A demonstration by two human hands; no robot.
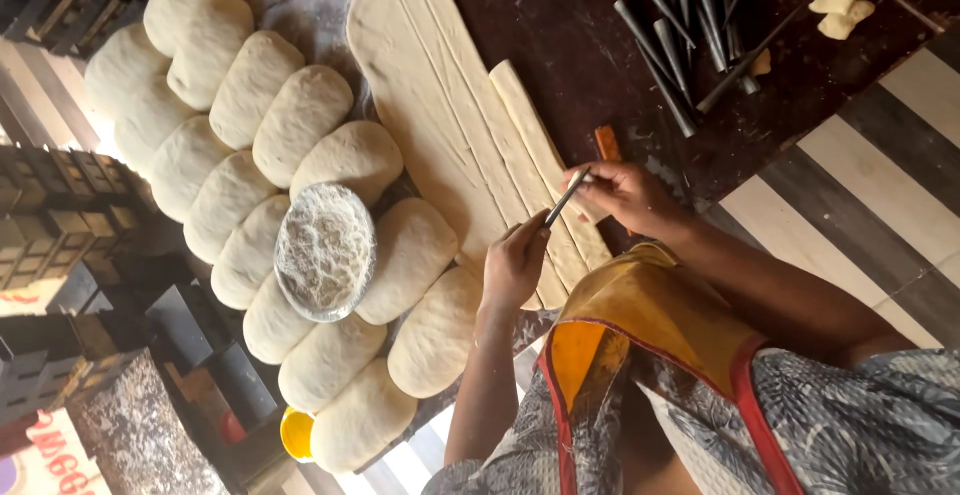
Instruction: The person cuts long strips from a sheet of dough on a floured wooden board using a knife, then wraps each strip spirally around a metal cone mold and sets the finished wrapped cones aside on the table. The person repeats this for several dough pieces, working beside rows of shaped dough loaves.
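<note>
Both of my hands were closed on one slim metal rod (565, 198), each pinching an end. My right hand (630, 195) had its fingertips together on the far, upper end. My left hand (515, 260) gripped the near, lower end between thumb and fingers. The rod hung just over the near end of the flat dough sheet (430, 85), which was scored into long strips. It sat above the outermost cut strip (535, 140), on my right-hand side of the sheet.

What mattered was the crossing. The strip's long axis ran away from me along the dark table (580, 15), while the rod lay slantwise over it rather than in line. The strip's free end was below and between my two hands, a little nearer the right. I could not tell whether rod and dough were touching.

A row of rounded dough loaves (300, 125) with a floured bowl (325, 252) resting on them lay well off to my left. More metal rods were heaped (680, 25) beyond my right hand, and a wooden handle (607, 142) lay just beside the strip.
</note>
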